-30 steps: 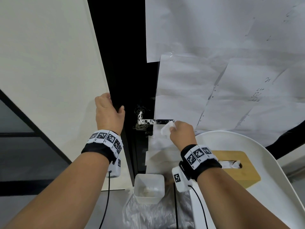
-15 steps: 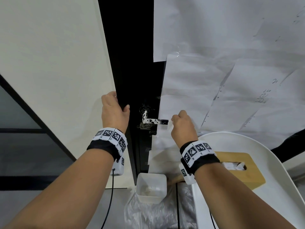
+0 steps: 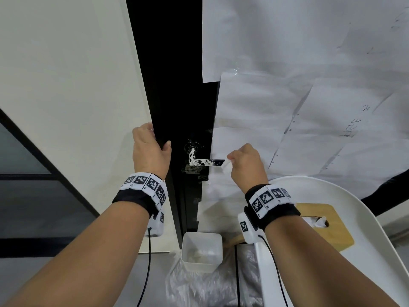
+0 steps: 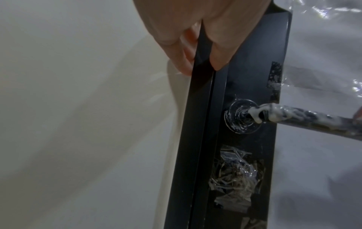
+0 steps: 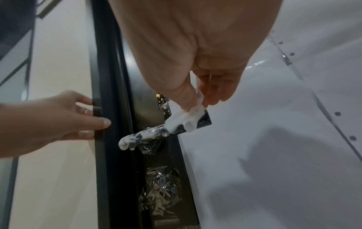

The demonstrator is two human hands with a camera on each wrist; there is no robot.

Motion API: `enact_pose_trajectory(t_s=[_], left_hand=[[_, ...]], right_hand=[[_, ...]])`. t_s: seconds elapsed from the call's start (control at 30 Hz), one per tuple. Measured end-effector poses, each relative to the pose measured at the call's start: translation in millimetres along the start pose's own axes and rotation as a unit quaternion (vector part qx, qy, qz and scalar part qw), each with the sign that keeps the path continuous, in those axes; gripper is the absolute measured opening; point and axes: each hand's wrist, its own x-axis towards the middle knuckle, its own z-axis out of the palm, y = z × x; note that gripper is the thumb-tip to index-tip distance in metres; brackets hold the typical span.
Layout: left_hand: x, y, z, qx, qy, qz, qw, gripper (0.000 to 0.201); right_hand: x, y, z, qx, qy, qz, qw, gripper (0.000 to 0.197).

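Observation:
A black door [image 3: 177, 85] stands ajar, its lever handle [image 3: 204, 161] smeared with white paste. My left hand [image 3: 150, 149] grips the door's edge [image 4: 203, 93], fingers on one side and thumb on the other. My right hand [image 3: 245, 160] pinches a white tissue [image 5: 188, 117] and holds it against the far end of the lever handle [image 5: 149, 136]. The handle's round base [image 4: 243, 119] carries white specks. Crumpled clear tape [image 5: 158, 184] covers the lock area below the handle.
White paper sheets [image 3: 298, 96] under clear film cover the door face to the right. A white bin [image 3: 201, 249] holding used tissue sits on plastic sheeting [image 3: 199, 289] on the floor. A wooden tissue box [image 3: 318, 224] rests on a white round table [image 3: 365, 251] at right.
My right hand with the tissue has moved from below the handle up to its free end. My left hand keeps its grip on the door edge.

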Motion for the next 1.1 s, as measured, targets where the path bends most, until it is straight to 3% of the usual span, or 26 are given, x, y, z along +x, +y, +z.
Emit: enact_pose_trajectory(t_s=[0.17,0.3,0.5,0.7,0.83,0.97,1.1], left_hand=[[0,-2,1,0.000,-0.003,0.005,1.000,0.053],[0,0,1,0.007,0.001,0.007,1.000,0.053],[0,1,-1,0.003,-0.001,0.006,1.000,0.052],[-1,1,0,0.009,-0.001,0.016,1.000,0.053],[-1,1,1,0.011,0.002,0.011,1.000,0.052],[-1,1,1,0.006,0.003,0.015,1.000,0.052],[-1,1,-1,0.003,0.001,0.009,1.000,0.052]], right_hand=[[-7,-10,-1,-0.112,-0.013,-0.030,0.993,0.018],[0,-14,0,-0.115,-0.062,-0.031,0.991,0.022],[-8,-10,-2,-0.090,-0.032,-0.019,0.995,0.022],[-13,13,-9,-0.066,-0.004,0.072,0.995,0.026],[-10,3,-8,-0.044,0.028,0.032,0.998,0.029],[-7,-10,-1,-0.055,-0.006,-0.017,0.998,0.030],[-6,-12,-3,-0.072,-0.028,0.005,0.997,0.030]])
